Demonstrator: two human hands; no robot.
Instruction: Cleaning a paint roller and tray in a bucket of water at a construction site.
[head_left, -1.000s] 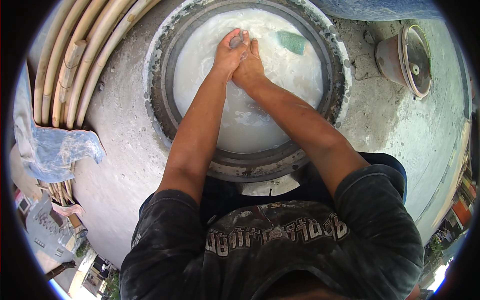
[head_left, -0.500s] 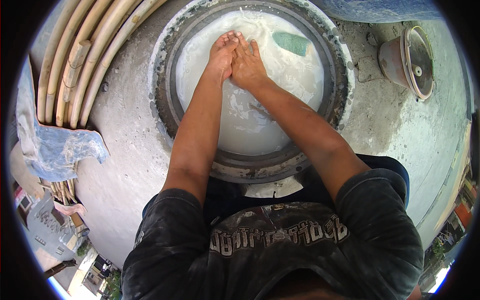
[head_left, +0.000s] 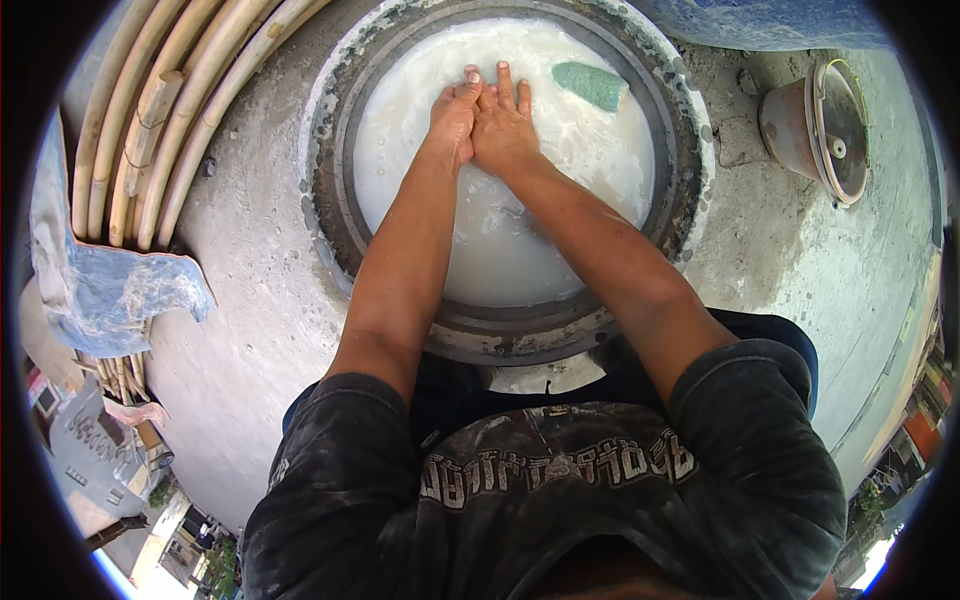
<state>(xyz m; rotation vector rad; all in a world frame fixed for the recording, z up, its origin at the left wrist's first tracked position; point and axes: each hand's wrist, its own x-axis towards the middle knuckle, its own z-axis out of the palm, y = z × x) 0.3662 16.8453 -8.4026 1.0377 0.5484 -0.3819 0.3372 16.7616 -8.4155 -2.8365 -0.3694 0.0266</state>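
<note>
A round, dark-rimmed basin holds a pale, milky wet mass with a glossy, streaked surface. Over its upper middle, both my hands are pressed together. My right hand faces back up, its fingers stretched and spread apart. Against its left side rests my left hand, thumb beside the right hand's fingers and the other fingers partly hidden. I see no tool in either hand. Just to the right of my fingers, a flat green piece with a rounded end lies on the wet surface.
A worn bucket with a wire handle lies tipped at the right. Several bent bamboo poles stand at the upper left, beside a dusty blue cloth. Another blue sheet is at the top right. The concrete floor surrounds the basin.
My hands have shifted slightly right and stay together. The right hand's fingers are spread wider. The wet surface's ripples near the top have smoothed.
</note>
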